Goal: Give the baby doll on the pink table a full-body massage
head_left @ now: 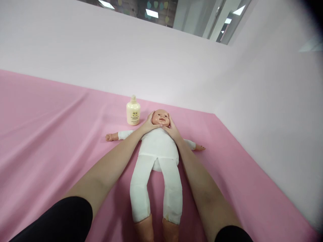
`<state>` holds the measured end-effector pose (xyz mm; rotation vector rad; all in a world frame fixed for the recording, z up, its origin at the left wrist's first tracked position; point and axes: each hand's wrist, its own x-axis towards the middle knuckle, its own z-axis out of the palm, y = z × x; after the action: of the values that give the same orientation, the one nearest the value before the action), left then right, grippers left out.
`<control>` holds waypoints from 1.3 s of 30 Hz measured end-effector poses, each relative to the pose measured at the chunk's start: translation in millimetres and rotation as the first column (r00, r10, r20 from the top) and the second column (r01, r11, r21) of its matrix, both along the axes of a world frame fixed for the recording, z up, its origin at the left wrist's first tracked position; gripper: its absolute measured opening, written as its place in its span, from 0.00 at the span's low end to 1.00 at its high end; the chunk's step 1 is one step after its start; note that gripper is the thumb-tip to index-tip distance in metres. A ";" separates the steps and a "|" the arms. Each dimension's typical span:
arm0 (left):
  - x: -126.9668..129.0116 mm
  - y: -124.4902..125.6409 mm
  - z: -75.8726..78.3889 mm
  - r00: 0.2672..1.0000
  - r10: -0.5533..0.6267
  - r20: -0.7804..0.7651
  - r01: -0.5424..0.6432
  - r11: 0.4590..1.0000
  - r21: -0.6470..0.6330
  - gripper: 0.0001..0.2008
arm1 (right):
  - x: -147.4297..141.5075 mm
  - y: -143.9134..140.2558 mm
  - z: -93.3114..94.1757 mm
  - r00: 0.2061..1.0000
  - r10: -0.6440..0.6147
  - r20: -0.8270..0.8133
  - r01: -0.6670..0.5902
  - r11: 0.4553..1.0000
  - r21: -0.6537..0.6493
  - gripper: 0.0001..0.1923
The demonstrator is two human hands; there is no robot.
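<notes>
A baby doll with a white cloth body lies on its back, its arms spread out and its feet towards me. Cupped along one side of its head is my left hand, the thumb under the chin. My right hand holds the other side of the head, its thumb meeting the left one near the chin. The fingers reach round the sides of the head and are partly hidden. A cream-coloured bottle with a printed label stands upright just left of the doll's head, apart from my hands.
Pink cloth with some creases covers the surface under the doll. A white wall rises behind it, and another wall runs along the right side. Above the back wall is a window with light reflections.
</notes>
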<state>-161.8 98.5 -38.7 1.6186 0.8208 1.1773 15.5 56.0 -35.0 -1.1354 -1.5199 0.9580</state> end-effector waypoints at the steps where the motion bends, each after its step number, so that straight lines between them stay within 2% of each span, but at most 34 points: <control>1: -0.3 0.5 0.1 1.000 -0.005 -0.001 0.005 1.000 0.001 0.57 | 0.3 0.5 -0.5 1.000 0.002 0.000 -0.002 1.000 -0.001 0.55; 9: 0.0 -0.7 -1.3 0.999 0.002 0.040 0.001 0.998 -0.061 0.57 | -0.6 2.8 -3.8 0.998 0.029 -0.047 -0.029 1.000 0.011 0.56; 17: -1.4 8.2 -4.9 0.998 -0.030 0.058 0.035 0.995 -0.094 0.52 | -1.3 1.5 -0.1 0.999 0.031 -0.045 -0.031 1.000 0.000 0.54; 23: 1.1 11.2 -10.6 0.988 -0.043 0.149 0.064 0.988 -0.137 0.48 | -0.4 9.3 -3.1 0.992 0.048 -0.119 -0.044 0.998 0.036 0.52; 30: 1.8 6.3 -8.4 0.995 -0.020 0.094 0.032 0.990 -0.135 0.49 | 4.2 16.4 -8.3 0.996 0.008 -0.094 -0.001 0.997 0.080 0.49; 39: 2.9 9.7 -7.9 0.992 -0.023 0.127 0.044 0.985 -0.169 0.50 | 4.6 12.7 -8.5 0.983 -0.048 -0.178 0.043 0.999 -0.033 0.38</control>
<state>-158.9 108.2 -46.5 1.3987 0.7893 1.1398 20.1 68.7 -43.5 -1.0698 -1.3347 1.0253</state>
